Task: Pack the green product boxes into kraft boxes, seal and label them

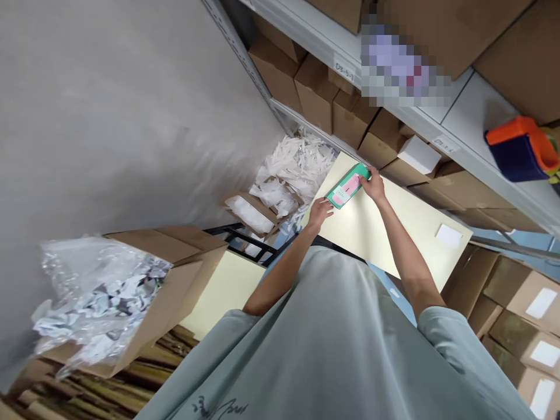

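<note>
A small green box with a pink picture lies tilted on a pale yellow table top. My left hand grips its near end, fingers curled on the edge. My right hand pinches its far end by the table's far edge. Both forearms reach out from my grey-green shirt.
A small white label lies on the table. Metal shelving with brown cartons runs behind, with an orange and blue tape dispenser on it. White plastic bags are heaped on the floor. An open carton of bags stands at left.
</note>
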Demonstrator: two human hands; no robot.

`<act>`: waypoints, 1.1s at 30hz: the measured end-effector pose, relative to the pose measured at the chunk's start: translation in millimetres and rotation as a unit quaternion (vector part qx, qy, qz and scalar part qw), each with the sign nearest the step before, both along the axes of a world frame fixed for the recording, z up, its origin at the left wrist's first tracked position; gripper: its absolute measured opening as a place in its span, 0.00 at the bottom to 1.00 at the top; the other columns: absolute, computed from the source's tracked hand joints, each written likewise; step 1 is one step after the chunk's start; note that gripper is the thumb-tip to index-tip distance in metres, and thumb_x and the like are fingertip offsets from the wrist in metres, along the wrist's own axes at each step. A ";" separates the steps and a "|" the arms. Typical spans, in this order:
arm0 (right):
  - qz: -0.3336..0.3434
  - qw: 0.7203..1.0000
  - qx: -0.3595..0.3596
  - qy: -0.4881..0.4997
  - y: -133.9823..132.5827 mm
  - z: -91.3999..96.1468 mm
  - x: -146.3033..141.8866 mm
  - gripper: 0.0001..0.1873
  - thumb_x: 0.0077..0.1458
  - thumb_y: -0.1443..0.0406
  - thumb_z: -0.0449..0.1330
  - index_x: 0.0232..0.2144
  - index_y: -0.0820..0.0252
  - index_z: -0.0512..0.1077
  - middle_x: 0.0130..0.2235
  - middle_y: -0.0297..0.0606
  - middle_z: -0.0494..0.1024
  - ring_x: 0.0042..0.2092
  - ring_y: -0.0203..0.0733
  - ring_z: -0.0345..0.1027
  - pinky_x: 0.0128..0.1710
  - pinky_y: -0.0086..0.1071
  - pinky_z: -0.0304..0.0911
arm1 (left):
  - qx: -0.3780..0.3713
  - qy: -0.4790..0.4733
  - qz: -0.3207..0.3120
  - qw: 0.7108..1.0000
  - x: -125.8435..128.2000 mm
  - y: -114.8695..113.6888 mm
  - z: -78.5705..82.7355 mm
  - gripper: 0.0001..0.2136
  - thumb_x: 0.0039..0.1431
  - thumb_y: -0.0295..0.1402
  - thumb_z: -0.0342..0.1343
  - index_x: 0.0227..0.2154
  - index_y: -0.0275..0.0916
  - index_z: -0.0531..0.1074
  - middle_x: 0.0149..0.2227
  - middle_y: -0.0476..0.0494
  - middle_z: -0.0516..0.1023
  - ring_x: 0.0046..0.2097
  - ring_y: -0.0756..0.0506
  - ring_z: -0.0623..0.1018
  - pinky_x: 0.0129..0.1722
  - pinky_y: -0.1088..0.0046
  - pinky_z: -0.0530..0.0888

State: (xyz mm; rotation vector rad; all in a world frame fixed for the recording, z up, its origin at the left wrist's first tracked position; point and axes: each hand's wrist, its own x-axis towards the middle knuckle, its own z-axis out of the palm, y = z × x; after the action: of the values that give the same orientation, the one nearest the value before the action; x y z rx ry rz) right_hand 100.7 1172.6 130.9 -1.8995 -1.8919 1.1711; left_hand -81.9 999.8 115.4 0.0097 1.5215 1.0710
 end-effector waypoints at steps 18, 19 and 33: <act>0.079 0.994 0.034 0.069 -13.6 47.6 -34.7 0.35 0.59 0.46 0.61 0.55 0.67 0.80 0.62 0.67 0.82 0.55 0.62 0.83 0.62 0.56 0.76 | 0.034 -0.052 0.068 0.996 -25.4 -26.5 16.7 0.17 0.50 0.35 0.77 0.40 0.39 0.78 0.39 0.42 0.85 0.39 0.47 0.80 0.56 0.58 0.79; 0.095 0.991 0.030 0.088 -27.7 51.0 -31.4 0.36 0.58 0.43 0.61 0.54 0.66 0.80 0.60 0.65 0.84 0.55 0.61 0.84 0.61 0.56 0.77 | 0.043 -0.047 0.079 0.995 -28.3 -40.2 25.7 0.18 0.49 0.35 0.78 0.40 0.39 0.79 0.40 0.40 0.86 0.40 0.46 0.80 0.56 0.57 0.79; 0.415 0.875 -0.110 0.223 -232.5 65.9 -118.4 0.39 0.55 0.31 0.64 0.48 0.55 0.84 0.53 0.56 0.89 0.54 0.64 0.86 0.61 0.61 0.78 | 0.147 0.102 0.322 0.930 -15.5 -289.0 118.8 0.24 0.55 0.50 0.78 0.47 0.40 0.85 0.56 0.34 0.87 0.56 0.36 0.85 0.62 0.53 0.77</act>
State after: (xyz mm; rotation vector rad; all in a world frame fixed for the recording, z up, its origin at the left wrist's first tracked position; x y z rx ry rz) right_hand -17.7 940.2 196.9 -0.6932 -2.3932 1.9072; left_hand -97.4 710.7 234.2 -0.1879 1.5714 1.8676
